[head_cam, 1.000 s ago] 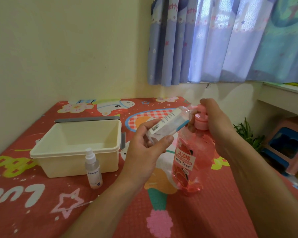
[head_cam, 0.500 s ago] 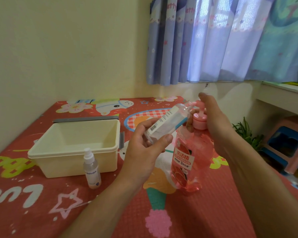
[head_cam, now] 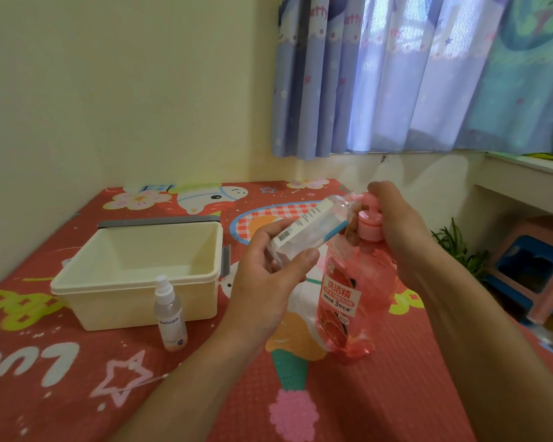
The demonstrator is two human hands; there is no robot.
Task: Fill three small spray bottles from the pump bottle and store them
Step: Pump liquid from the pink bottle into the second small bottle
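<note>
Filling stage: left hand (head_cam: 268, 282) gripped a small spray bottle (head_cam: 310, 231), tilted with its neck at the spout of the pump bottle (head_cam: 348, 301), while right hand (head_cam: 396, 224) curled over the pump head. A capped spray bottle (head_cam: 170, 314) stood just beside the cream bin (head_cam: 134, 282), which showed nothing inside. No third bottle was visible, so storage probably remained. The wall (head_cam: 109, 122) bounded the bin's far side, and open mat (head_cam: 396, 393) lay nearer the viewer.
</note>
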